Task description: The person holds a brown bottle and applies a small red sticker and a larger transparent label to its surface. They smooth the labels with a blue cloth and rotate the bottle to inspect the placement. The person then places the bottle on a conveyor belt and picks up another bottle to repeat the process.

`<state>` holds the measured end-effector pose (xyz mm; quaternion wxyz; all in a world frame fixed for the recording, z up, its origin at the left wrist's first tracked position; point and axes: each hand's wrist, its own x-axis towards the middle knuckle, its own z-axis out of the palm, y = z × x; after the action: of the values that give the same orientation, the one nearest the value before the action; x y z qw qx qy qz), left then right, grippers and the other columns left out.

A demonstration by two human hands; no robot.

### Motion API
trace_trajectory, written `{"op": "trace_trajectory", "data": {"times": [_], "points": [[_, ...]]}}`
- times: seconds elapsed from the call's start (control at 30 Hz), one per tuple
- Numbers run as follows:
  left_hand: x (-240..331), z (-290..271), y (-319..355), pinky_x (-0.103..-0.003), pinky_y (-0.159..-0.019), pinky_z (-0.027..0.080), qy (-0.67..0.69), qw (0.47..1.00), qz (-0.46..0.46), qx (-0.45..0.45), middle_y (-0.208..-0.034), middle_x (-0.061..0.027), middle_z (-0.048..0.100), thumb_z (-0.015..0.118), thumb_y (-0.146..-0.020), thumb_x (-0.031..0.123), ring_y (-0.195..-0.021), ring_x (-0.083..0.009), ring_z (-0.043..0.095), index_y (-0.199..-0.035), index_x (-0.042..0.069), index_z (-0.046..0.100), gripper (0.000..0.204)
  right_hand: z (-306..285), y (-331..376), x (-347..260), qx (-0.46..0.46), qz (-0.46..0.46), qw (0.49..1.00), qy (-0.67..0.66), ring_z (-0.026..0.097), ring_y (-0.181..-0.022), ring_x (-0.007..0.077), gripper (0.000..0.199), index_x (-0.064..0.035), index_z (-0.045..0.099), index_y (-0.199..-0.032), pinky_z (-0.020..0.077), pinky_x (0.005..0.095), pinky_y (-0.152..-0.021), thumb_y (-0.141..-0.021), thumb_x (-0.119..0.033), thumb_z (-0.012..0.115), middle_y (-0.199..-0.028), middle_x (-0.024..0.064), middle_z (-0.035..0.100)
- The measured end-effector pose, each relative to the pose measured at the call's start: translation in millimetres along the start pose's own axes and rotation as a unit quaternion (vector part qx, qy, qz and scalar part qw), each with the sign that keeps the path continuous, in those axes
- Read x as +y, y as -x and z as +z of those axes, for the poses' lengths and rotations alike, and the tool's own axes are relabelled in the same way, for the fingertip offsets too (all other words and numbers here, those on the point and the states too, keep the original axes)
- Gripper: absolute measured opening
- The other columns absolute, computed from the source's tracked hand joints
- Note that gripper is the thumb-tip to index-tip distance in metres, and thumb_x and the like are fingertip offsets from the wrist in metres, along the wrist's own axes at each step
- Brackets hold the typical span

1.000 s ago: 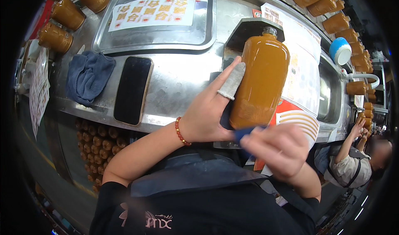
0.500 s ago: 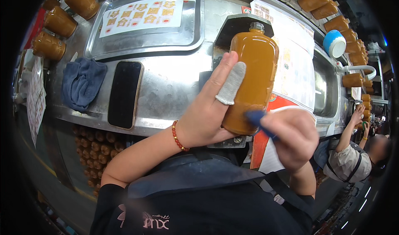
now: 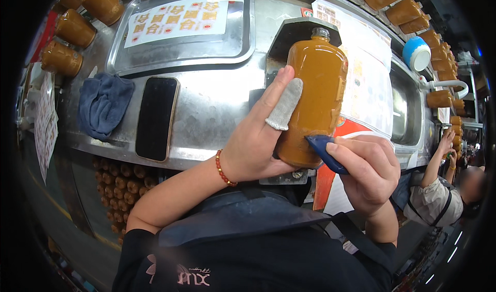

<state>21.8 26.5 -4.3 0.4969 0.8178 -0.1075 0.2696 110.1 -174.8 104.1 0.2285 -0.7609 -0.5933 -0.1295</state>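
A flat amber-brown bottle (image 3: pixel 318 85) with a clear threaded neck lies on its back over a dark angular stand, its neck pointing away from me. Along its left edge, my left hand (image 3: pixel 258 129) grips it, thumb at the base. One finger wears a grey fabric finger sleeve (image 3: pixel 287 103), which rests against the bottle's side. My right hand (image 3: pixel 369 168) pinches a small blue scraper (image 3: pixel 326 153) between thumb and fingers. Its pointed tip touches the bottle's face near the lower end. What the left fingertips do underneath is hidden.
Left of the bottle are a phone (image 3: pixel 157 119), a crumpled blue cloth (image 3: pixel 105 103) and a metal tray (image 3: pixel 243 28) holding a sticker sheet (image 3: pixel 178 21). Printed sheets (image 3: pixel 364 80) and a sink (image 3: pixel 405 103) lie right. More brown bottles (image 3: pixel 75 27) line both sides. A co-worker (image 3: pixel 436 199) works far right.
The right hand and scraper, blurred before, now show sharply, with the scraper's tip on the bottle's lower face. The left hand and bottle have hardly moved.
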Motion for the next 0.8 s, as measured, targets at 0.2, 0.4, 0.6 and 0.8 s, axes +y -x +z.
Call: {"op": "trace_trajectory", "data": {"times": [0.2,0.4,0.6,0.8], "points": [[-1.9,1.7,0.6,-0.045,-0.123,0.034,0.005,1.0,0.007,0.009,-0.167,-0.0285,0.021,0.092,-0.075,0.033,-0.153,-0.0445,0.03,-0.159,-0.006,0.031,0.11,-1.7,-1.9,1.7,-0.003,-0.006,1.0,0.009,0.067,-0.073,0.0211,0.038,-0.0043,0.079,-0.108,0.0537,0.0316,-0.062,-0.072,-0.011,0.069,-0.093,0.0094,0.073],[0.1,1.1,0.6,-0.045,-0.122,0.036,-0.003,1.0,0.003,0.008,-0.168,-0.0284,0.02,0.093,-0.075,0.033,-0.153,-0.0442,0.032,-0.158,-0.006,0.031,0.111,-5.7,-7.3,0.3,-0.01,-0.005,1.0,0.021,0.066,-0.073,0.0207,0.037,-0.0026,0.078,-0.107,0.0535,0.0324,-0.062,-0.072,-0.01,0.07,-0.09,0.0084,0.072],[1.0,-3.9,2.1,-0.045,-0.121,0.036,-0.016,1.0,0.0,-0.017,-0.167,-0.0309,0.021,0.095,-0.071,0.033,-0.152,-0.0447,0.032,-0.161,-0.004,0.025,0.12,-7.1,-3.2,3.7,-0.001,0.054,0.997,-0.051,0.068,-0.075,0.0243,0.035,-0.0047,0.078,-0.108,0.053,0.0337,-0.063,-0.073,-0.007,0.074,-0.088,0.0096,0.073],[4.2,-5.9,-0.7,-0.047,-0.125,0.03,-0.008,0.997,-0.053,-0.051,-0.165,-0.0338,0.022,0.089,-0.077,0.04,-0.154,-0.047,0.026,-0.154,0.002,0.044,0.097,0.3,12.3,-0.3,0.014,0.035,0.999,-0.037,0.07,-0.078,0.024,0.035,-0.0052,0.079,-0.106,0.0567,0.0324,-0.068,-0.071,-0.007,0.074,-0.093,0.0091,0.074]]}}
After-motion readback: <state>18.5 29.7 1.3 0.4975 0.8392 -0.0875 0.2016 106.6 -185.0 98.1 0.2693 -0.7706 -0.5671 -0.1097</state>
